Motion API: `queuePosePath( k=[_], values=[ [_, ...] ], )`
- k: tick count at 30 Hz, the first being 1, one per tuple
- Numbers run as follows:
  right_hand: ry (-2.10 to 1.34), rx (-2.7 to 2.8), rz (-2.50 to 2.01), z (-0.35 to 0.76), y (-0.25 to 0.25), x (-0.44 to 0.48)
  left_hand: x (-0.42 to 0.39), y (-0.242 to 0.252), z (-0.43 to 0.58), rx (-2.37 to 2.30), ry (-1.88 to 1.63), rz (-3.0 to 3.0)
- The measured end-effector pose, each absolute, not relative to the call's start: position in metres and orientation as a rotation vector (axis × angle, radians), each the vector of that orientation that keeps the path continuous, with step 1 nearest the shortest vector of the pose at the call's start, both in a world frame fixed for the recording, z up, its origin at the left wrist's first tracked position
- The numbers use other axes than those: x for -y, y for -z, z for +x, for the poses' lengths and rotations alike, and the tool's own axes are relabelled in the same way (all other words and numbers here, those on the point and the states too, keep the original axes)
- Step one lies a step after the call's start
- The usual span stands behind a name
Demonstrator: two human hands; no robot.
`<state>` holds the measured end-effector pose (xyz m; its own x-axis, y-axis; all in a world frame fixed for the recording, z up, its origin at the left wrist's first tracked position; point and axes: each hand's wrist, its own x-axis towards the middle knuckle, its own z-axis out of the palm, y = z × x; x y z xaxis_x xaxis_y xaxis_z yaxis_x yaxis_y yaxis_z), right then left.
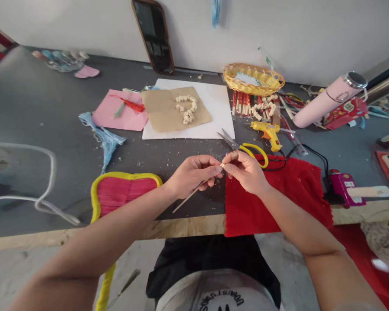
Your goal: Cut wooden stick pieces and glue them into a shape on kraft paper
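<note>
Both hands meet over the front of the grey table. My left hand (199, 170) is closed in a pinch on a thin pale stick (189, 201), whose free end slants down toward the table edge. At the stick's other end, my right hand (244, 170) pinches a small cream-coloured piece (222, 165) that touches the left fingertips; its exact shape is mostly covered by the fingers. Just behind the right hand lie yellow-handled scissors (254, 151), with a red cloth (272, 203) beneath and beside that wrist. Pale crumbs are scattered around the hands.
A curled cream garland (187, 108) lies on brown paper (158, 110) over a white board (222, 116). To the right are a yellow glue gun (268, 133), a yellow basket (259, 88) and a pink flask (327, 103). A blue tassel (105, 140) and yellow-rimmed fan (121, 192) sit left.
</note>
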<state>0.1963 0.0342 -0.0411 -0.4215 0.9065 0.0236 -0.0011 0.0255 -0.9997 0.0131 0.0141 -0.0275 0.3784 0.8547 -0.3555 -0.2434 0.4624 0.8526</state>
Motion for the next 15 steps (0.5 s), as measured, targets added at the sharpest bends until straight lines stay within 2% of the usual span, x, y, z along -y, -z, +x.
queuePosePath(
  k=[15],
  values=[
    [-1.647, 1.44, -0.836, 0.1976, 0.0409, -0.0353, -0.0107, 0.0233, 0.0113, -0.955, -0.793, 0.895]
  ],
)
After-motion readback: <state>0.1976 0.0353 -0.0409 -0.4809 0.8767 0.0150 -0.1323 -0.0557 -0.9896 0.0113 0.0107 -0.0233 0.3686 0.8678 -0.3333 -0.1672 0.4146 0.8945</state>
